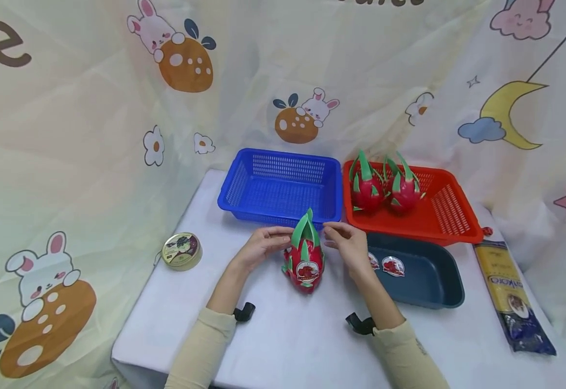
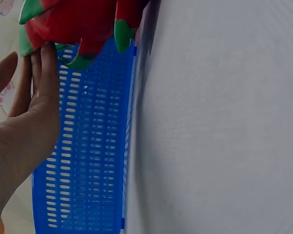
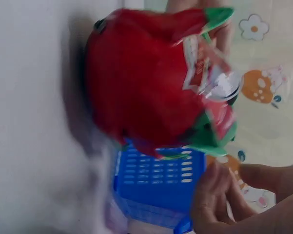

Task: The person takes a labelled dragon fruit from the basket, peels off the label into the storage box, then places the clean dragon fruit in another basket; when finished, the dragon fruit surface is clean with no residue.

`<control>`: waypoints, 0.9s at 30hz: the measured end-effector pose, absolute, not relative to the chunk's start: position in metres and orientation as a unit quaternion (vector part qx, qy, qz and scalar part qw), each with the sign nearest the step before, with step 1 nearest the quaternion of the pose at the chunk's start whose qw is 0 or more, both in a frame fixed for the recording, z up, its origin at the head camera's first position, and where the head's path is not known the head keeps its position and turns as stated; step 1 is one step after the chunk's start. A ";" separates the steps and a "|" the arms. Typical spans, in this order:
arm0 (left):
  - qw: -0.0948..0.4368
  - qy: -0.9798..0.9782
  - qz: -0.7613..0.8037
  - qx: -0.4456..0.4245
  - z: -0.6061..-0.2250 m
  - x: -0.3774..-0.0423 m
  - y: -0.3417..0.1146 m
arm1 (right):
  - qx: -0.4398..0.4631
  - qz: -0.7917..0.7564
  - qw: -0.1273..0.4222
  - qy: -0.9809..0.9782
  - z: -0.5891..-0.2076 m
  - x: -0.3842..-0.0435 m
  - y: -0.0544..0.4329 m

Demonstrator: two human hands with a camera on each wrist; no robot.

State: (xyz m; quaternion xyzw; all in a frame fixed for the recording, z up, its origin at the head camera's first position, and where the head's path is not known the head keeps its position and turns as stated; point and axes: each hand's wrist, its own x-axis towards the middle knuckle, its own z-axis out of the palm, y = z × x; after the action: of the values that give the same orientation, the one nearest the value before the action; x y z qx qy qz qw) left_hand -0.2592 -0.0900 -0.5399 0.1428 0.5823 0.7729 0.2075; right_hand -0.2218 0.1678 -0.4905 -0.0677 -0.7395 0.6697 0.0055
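A red dragon fruit (image 1: 305,265) with green leaf tips and a round sticker (image 1: 307,272) on its front sits on the white table between both hands. My left hand (image 1: 265,244) is at its left side with fingers stretched out. In the left wrist view those fingers (image 2: 48,73) reach the fruit's underside of the picture, apparently touching it. To the fruit's right is my right hand (image 1: 352,246), its fingers loosely bent and apart from the fruit. The right wrist view shows thumb and fingertips (image 3: 212,187) close together near the green leaves, with nothing visible between them.
Behind the fruit stands a blue basket (image 1: 283,197). A red basket (image 1: 458,210) beside it holds two dragon fruits (image 1: 368,189). A dark tray (image 1: 429,270) with stickers (image 1: 392,266) is at right, near a yellow-blue packet (image 1: 509,297). At left lies a round tin (image 1: 181,251).
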 end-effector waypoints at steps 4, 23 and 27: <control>0.205 0.590 0.770 0.130 -0.539 -0.257 -0.087 | -0.057 0.681 0.040 -0.729 -0.483 -0.207 0.170; 0.197 0.566 0.788 0.139 -0.535 -0.253 -0.075 | 0.050 0.606 -0.053 -0.792 -0.503 -0.169 0.178; 0.194 0.562 0.794 0.126 -0.535 -0.254 -0.071 | 0.058 0.598 -0.039 -0.798 -0.507 -0.169 0.179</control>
State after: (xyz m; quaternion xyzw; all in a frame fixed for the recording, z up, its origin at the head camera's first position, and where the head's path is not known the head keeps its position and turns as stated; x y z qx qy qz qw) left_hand -0.2539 -0.0705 -0.5354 0.1257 0.5621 0.7940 0.1942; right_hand -0.1693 0.1794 -0.5075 0.0583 -0.7981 0.5984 -0.0390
